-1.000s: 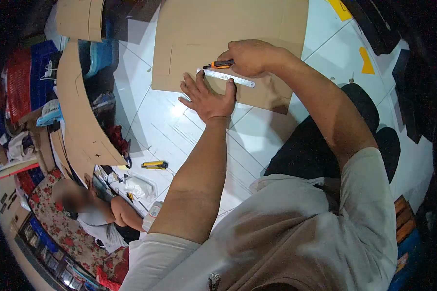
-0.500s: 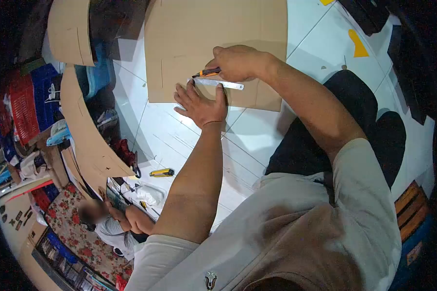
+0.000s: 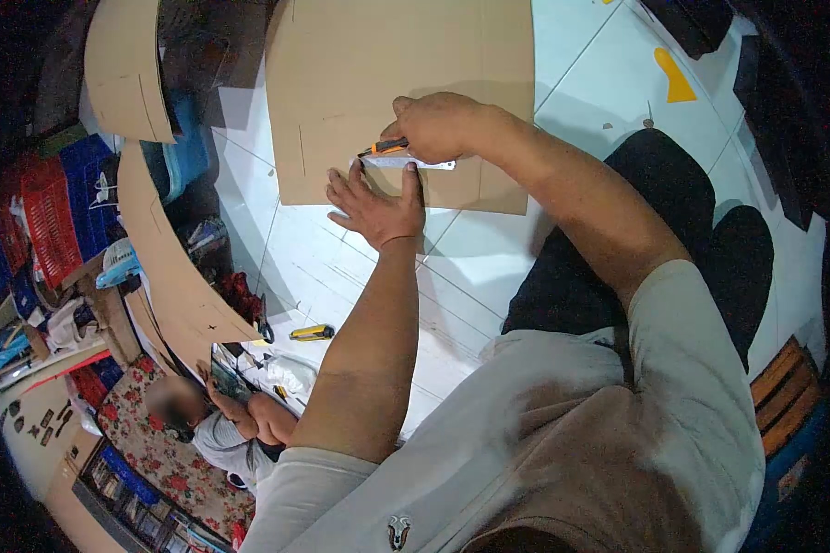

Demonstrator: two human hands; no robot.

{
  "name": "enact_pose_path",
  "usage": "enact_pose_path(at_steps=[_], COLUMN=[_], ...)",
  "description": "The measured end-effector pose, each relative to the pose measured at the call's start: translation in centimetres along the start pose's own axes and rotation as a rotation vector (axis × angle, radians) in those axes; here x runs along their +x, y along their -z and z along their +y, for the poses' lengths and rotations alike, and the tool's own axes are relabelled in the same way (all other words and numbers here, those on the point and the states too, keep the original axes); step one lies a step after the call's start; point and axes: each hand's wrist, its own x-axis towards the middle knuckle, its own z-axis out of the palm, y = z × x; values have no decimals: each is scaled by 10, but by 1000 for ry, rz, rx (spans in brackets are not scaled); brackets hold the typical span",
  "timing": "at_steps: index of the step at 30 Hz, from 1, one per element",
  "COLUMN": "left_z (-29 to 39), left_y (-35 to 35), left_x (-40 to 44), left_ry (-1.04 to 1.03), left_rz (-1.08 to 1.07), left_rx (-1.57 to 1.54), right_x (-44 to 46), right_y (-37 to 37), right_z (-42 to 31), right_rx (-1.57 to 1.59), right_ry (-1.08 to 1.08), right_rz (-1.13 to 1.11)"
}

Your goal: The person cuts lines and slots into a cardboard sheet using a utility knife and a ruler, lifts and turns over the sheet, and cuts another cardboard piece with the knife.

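A large sheet of brown cardboard (image 3: 397, 55) lies on the floor in front of me. My left hand (image 3: 378, 214) rests on it near the lower edge, fingers spread, with fingertips and thumb pressing down a metal ruler (image 3: 433, 166). My right hand (image 3: 441, 127) is closed around an orange and black utility knife (image 3: 389, 146). Its tip points left and sits beside the ruler's left end, close to my left index finger. Part of the knife handle is hidden inside my right hand.
A yellow and black cutter (image 3: 312, 333) lies on the white tiles to the left. Curved cardboard pieces (image 3: 161, 221) stand beyond it. Another person (image 3: 231, 433) sits at lower left. At right lie a yellow piece (image 3: 675, 76) and dark panels (image 3: 773, 138).
The whole view has shifted slightly. The knife tilts a little more, its tip staying by the ruler's left end. My left hand still presses the ruler.
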Motion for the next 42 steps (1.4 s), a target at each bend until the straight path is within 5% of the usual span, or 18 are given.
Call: enact_pose_path(at_steps=[16,33,42], left_z=[-2,-3,2], left_y=[-1,4,8], left_x=[-1,1,1], left_ry=[-2,18,33], left_rz=[-1,-63,-93], left_rx=[-38,-46,-34], right_x=[-4,-22,-44], right_y=[0,-37,-18], right_z=[-6,-23,-28], right_rx=[26,-44,-162], right_ry=[-76,31,-141], right_rz=[-9,238,37])
